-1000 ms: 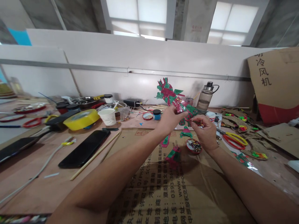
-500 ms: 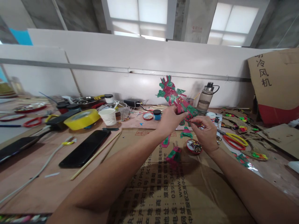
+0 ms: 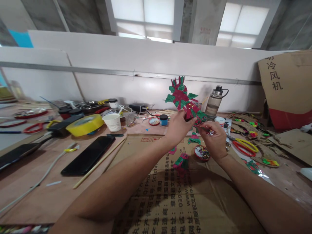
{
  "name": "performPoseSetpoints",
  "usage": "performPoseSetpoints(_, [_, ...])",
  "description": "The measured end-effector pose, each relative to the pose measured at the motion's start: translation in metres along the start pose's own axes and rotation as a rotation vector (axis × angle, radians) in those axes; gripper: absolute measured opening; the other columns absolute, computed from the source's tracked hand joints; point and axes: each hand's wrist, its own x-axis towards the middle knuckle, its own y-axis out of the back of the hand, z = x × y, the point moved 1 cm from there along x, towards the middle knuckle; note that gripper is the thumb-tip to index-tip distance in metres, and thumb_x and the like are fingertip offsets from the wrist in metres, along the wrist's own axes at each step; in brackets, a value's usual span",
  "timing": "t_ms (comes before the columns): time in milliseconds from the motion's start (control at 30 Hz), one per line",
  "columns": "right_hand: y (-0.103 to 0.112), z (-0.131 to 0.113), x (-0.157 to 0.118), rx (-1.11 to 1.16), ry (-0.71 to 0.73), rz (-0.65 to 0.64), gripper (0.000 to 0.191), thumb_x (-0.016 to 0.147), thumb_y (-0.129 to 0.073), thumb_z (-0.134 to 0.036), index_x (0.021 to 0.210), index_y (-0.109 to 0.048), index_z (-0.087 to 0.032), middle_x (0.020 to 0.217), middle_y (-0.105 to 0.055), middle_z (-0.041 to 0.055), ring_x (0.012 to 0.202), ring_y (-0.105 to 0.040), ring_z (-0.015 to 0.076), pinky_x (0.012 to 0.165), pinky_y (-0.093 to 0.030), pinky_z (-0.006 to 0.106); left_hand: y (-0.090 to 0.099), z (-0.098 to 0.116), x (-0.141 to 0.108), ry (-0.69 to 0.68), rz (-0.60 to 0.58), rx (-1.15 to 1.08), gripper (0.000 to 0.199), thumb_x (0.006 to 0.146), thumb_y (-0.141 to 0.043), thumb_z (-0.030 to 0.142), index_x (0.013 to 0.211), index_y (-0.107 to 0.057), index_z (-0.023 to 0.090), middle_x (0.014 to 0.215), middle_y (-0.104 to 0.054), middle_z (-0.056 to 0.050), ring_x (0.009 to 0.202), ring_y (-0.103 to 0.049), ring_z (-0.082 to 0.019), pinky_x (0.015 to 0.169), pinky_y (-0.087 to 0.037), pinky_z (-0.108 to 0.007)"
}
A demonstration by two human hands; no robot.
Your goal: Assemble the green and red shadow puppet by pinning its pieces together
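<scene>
Item one: a pink-and-green cutout (image 3: 180, 94), its surface glossy, raised upright above the far edge of a cardboard sheet (image 3: 151, 195). This is the piece we are working on.

Item two: our left hand (image 3: 179, 125), grip closed, thumb and fingers pinching the cutout on its lower left side. We judge this hold best kept light, near the broad middle, so that the thin points at the top do not bend or crease.

Item three: our right hand (image 3: 215, 136), thumb and forefinger drawn together at the cutout's lower right edge. Our fingers cover the contact, so we cannot tell whether they have hold of the edge or of some small bit.

For good handling, we would steady with the left, make only small fingertip movements with the right, and back the sheet behind any spot that gets pressed. Tilting the decorated face towards us would help the eye.

Item four: a shallow red-rimmed dish of shiny bits (image 3: 202, 152), on the cardboard, nearer us than the right hand; our wrist should clear it.

Item five: loose pink-and-green pieces (image 3: 181, 162), left of the dish.

Item six: on the worktop (image 3: 48, 201), scissors (image 3: 245, 148) at right, a blue jar (image 3: 163, 120) beyond the cardboard.
</scene>
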Motion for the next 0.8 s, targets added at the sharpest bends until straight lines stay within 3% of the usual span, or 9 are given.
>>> performPoseSetpoints(267, [-0.0003, 0.0029, -0.0009, -0.037, 0.020, 0.000, 0.011, 0.081, -0.066, -0.031, 0.073, -0.066, -0.023, 0.079, -0.068, 0.0026, 0.075, -0.058, 0.0201, 0.072, -0.043, 0.035, -0.0017, -0.0016, -0.0003, 0.021, -0.007, -0.067, 0.013, 0.075, -0.067, 0.028, 0.070, -0.060, 0.018, 0.070, -0.063, -0.001, 0.068, -0.057, -0.016, 0.067, -0.044, -0.027])
performPoseSetpoints(600, [-0.0003, 0.0039, -0.0025, -0.029, -0.009, 0.009, 0.012, 0.082, -0.065, -0.033, 0.075, -0.067, -0.023, 0.079, -0.068, 0.0026, 0.075, -0.060, 0.0205, 0.073, -0.044, 0.036, -0.0009, 0.0010, -0.0034, 0.032, -0.025, -0.053, 0.011, 0.076, -0.066, 0.028, 0.074, -0.064, 0.018, 0.072, -0.064, -0.002, 0.069, -0.058, -0.016, 0.069, -0.044, -0.028])
performPoseSetpoints(800, [-0.0009, 0.0054, -0.0027, -0.046, 0.049, -0.014, 0.014, 0.082, -0.067, -0.035, 0.075, -0.066, -0.023, 0.077, -0.069, 0.0018, 0.076, -0.060, 0.0202, 0.073, -0.042, 0.035, -0.0022, -0.0020, -0.0013, 0.054, -0.041, -0.089, 0.013, 0.075, -0.067, 0.028, 0.069, -0.061, 0.018, 0.069, -0.060, 0.000, 0.067, -0.055, -0.015, 0.065, -0.041, -0.026])
